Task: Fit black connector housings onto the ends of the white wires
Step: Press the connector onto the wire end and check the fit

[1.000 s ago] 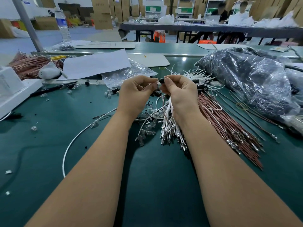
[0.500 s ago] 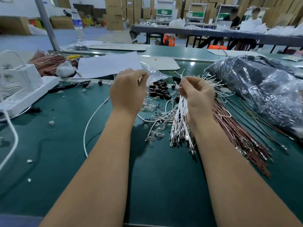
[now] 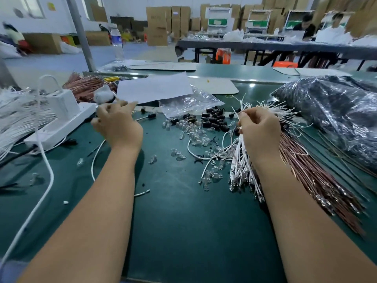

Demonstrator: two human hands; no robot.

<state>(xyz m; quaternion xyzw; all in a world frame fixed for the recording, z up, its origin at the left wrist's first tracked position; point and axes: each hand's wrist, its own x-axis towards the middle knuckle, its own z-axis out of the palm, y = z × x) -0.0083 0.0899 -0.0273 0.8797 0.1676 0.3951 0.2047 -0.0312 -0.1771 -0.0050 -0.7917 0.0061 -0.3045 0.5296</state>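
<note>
Green bench [image 3: 183,221]: left hand [image 3: 118,127], fingers loose, swung off to frame left; right hand [image 3: 259,131] grips white wires [image 3: 242,160]; housing likely fitted, next one due.

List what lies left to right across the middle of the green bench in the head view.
White power strip → left hand → pile of small black connector housings → right hand gripping the bundle of white wires → brown wire bundle → dark crinkled plastic bag.

Left hand [image 3: 117,124] loosely curled; right hand [image 3: 258,129] clenched.
</note>
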